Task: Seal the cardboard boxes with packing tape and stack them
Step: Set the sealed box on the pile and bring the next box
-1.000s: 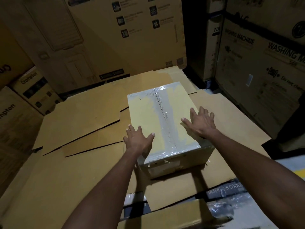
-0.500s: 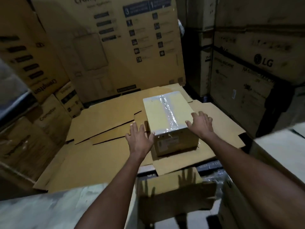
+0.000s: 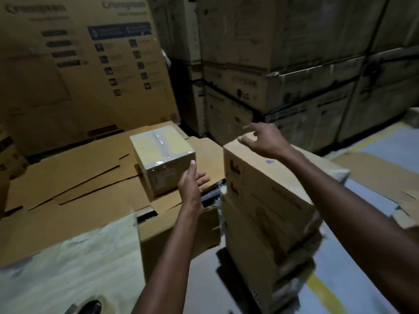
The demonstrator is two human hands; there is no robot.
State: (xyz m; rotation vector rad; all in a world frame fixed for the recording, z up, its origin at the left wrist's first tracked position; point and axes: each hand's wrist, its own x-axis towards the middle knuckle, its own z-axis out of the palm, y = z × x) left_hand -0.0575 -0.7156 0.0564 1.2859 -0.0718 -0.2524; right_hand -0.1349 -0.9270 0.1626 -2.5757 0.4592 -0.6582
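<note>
A small cardboard box [image 3: 162, 155], sealed with clear tape along its top seam, stands on flattened cardboard sheets [image 3: 74, 177]. My left hand [image 3: 192, 181] hovers open in front of the box's right front corner, fingers straight, holding nothing. My right hand [image 3: 264, 138] is raised with spread fingers over the top far edge of a taller cardboard box [image 3: 267, 186] to the right; contact with it is unclear. That taller box sits on another box [image 3: 260, 245] below it.
Large appliance cartons [image 3: 283, 87] wall in the back and right. A big printed carton [image 3: 90, 71] stands at the back left. A pale wrapped surface [image 3: 68, 268] lies near left. A low brown box [image 3: 176, 234] sits under my left forearm. Grey floor with a yellow line [image 3: 322, 288] on the right.
Both hands have left the taped box. The view has pulled back and swung right; my right hand moved up over the taller box, my left hand drifted to the small box's right front.
</note>
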